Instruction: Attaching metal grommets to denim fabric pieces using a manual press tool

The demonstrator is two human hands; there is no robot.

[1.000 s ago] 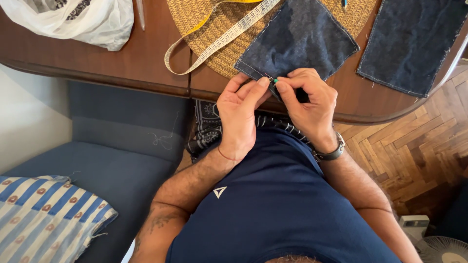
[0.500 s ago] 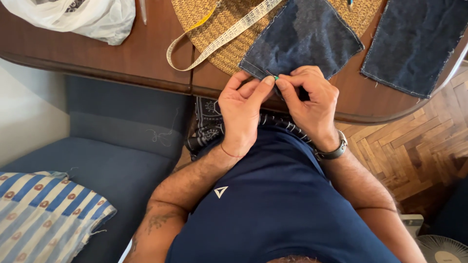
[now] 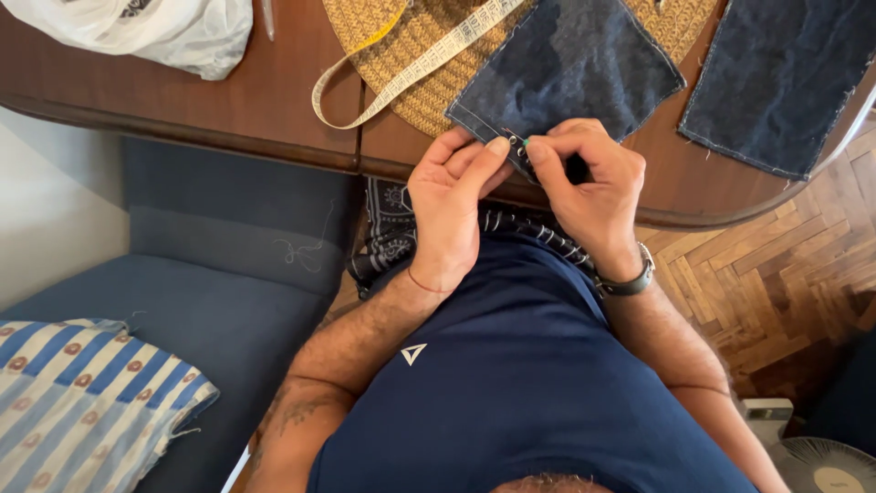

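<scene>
Little has shifted since the earlier frame: both hands kept pinched at the cloth corner | denim patch (image 3: 570, 68) lies on table edge (image 3: 228, 110), partly on woven mat (image 3: 411, 64); pinning appears begun, unfinished | left hand (image 3: 452, 196) fingers closed narrowly on hem | right hand (image 3: 589, 178) pinched on green-headed pin (image 3: 526, 142)

Pretty cramped at the desk (image 3: 274, 100) edge: both hands are crowding the corner of the denim square (image 3: 575, 64), with the woven mat (image 3: 411, 55) and measuring tape (image 3: 401, 78) sitting right behind it. A second denim piece (image 3: 785, 82) is blocking the right side and a plastic bag (image 3: 137, 27) is taking up the far left. Bare wood between bag and tape is staying open.
</scene>
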